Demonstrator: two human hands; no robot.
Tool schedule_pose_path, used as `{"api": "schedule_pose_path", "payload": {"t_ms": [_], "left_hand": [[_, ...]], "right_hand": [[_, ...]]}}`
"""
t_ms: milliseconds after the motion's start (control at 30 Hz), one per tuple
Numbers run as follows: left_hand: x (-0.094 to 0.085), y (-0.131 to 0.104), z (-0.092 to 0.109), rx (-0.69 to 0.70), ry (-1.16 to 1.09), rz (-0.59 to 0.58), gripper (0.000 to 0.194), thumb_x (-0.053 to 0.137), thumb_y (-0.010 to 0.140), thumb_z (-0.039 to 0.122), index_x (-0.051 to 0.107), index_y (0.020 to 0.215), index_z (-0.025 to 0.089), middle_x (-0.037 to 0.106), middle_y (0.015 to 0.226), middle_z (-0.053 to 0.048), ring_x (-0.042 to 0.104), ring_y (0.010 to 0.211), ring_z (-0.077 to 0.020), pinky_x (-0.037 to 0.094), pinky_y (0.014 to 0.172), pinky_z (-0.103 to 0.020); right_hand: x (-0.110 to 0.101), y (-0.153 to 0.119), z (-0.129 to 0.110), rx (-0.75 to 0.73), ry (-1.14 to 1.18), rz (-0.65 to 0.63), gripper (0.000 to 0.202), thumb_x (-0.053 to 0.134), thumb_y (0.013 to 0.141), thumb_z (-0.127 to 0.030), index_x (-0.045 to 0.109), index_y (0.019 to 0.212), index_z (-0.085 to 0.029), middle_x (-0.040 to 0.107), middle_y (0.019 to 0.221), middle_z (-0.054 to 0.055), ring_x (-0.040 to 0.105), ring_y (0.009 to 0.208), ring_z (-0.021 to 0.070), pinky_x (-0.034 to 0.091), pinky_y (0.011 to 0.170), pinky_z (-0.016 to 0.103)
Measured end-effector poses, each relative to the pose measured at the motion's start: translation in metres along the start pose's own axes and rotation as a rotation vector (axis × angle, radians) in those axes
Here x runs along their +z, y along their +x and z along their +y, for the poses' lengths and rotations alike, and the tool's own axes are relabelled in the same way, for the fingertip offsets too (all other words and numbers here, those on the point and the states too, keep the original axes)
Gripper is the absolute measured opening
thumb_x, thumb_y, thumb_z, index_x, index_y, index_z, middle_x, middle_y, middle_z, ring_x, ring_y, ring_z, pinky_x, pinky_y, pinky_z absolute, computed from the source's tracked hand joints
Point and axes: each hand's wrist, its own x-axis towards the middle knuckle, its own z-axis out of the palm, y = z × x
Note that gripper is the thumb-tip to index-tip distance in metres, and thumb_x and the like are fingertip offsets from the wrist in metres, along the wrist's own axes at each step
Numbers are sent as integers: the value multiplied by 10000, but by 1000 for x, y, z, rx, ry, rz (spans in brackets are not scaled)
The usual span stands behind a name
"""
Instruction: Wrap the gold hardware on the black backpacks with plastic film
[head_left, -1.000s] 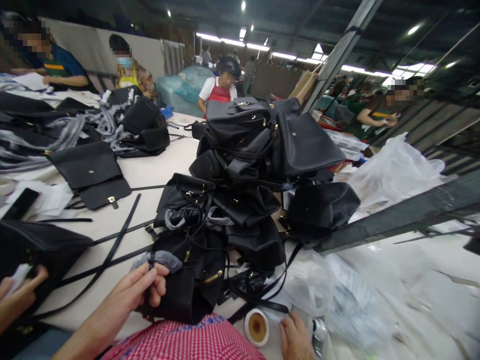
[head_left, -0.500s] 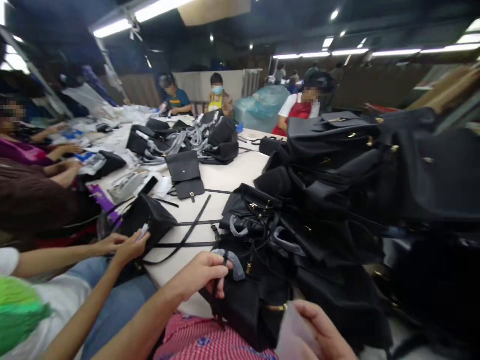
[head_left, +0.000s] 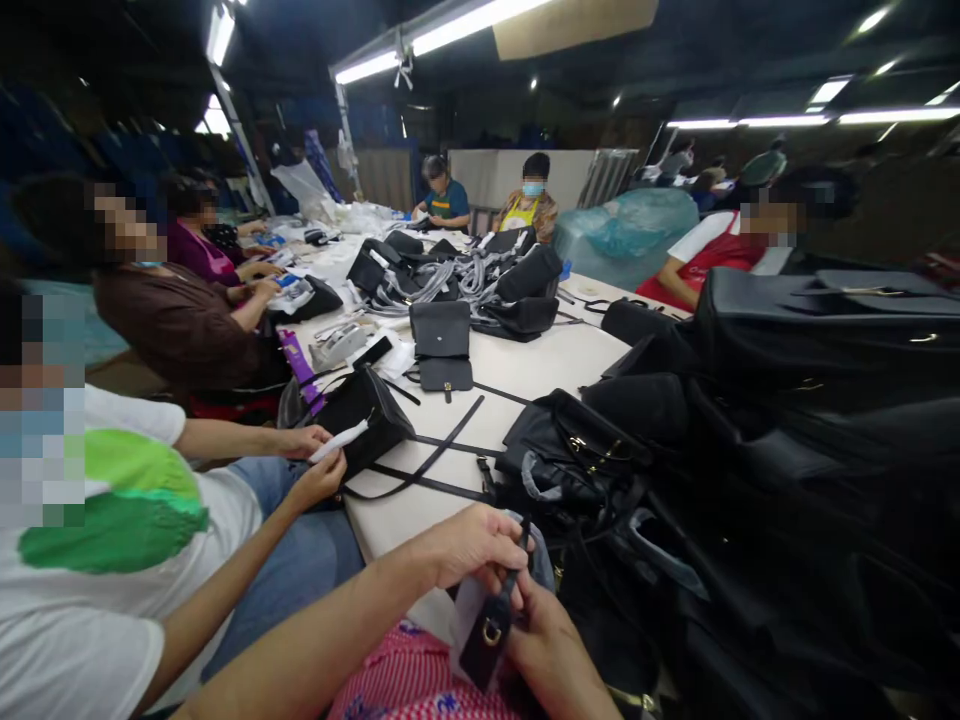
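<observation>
My left hand (head_left: 480, 548) is closed, pinching the upper part of a narrow black strap (head_left: 496, 606). The strap stands upright over my lap, with a gold ring fitting near its lower end. Close against it, my right hand (head_left: 559, 645) is closed too, its thumb along the strap's side. A thin white sheet (head_left: 463, 612) shows behind the strap, held by my right hand; its far edge is hidden. Grey plastic wrap (head_left: 541, 545) sits just behind my left fingers. The black bag (head_left: 600, 610) beside my hands is partly covered by them.
A heap of black bags (head_left: 810, 430) fills the right side. On the white table (head_left: 525, 365) lie a flat black bag (head_left: 441, 345), loose straps and more wrapped bags (head_left: 525, 280). At left, a co-worker's hands (head_left: 322, 465) hold a black bag (head_left: 375, 415). Other people sit around the table.
My right hand has come up and left with the white sheet, meeting my left hand at the strap. The strap's ring end now shows between them. The view has turned left.
</observation>
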Motion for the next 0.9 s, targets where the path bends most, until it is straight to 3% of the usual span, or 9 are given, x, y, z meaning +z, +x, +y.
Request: {"api": "schedule_pose_path", "payload": {"t_ms": [100,267,467,600,700,833,900], "left_hand": [[3,2,-1,45,55,33,221,640,588,238,633,783,133,689,641,-31,581,458,-104,402,432,-178],[3,1,0,76,112,68,230,629,609,251,649,803,130,695,656,-41,575,488,-111,385,453,-194],[0,0,-7,113,97,163,213,664,592,242,660,767,120,681,661,-37,491,500,-95,327,498,-219],[-7,-13,-19,167,21,311,362,715,675,416,657,888,129,668,755,-23,531,628,-114,386,610,-236],[-15,-31,-34,92,57,348,435,702,688,517,643,881,131,607,656,20,492,558,-101,344,543,-224],[-18,-49,-49,-35,1,277,340,776,538,291,628,802,138,646,664,18,549,553,-118,386,536,-221],[-15,-52,-53,-45,-51,300,282,747,509,219,630,751,134,657,664,12,566,563,-123,419,553,-225]], "right_hand": [[0,-7,0,129,116,-75,344,690,652,-326,706,972,-199,695,700,-4,619,630,195,472,603,293],[-13,-13,-5,220,239,-156,440,720,599,-256,698,1034,-191,730,884,22,655,809,224,494,717,301],[-5,-9,-13,173,410,-347,426,751,692,-421,697,1039,-180,737,856,56,685,788,240,503,769,367],[2,-3,-15,145,483,-290,438,778,692,-433,689,1058,-209,749,861,51,701,770,242,517,753,378],[1,-3,-20,149,480,-241,439,782,696,-413,690,1074,-211,755,899,48,703,789,245,517,780,382],[0,-5,-25,141,409,-221,407,767,708,-414,710,1053,-205,757,940,56,702,808,261,523,784,396],[1,-4,-24,133,405,-220,417,775,693,-423,714,1045,-210,758,947,60,700,836,276,524,798,412]]}}
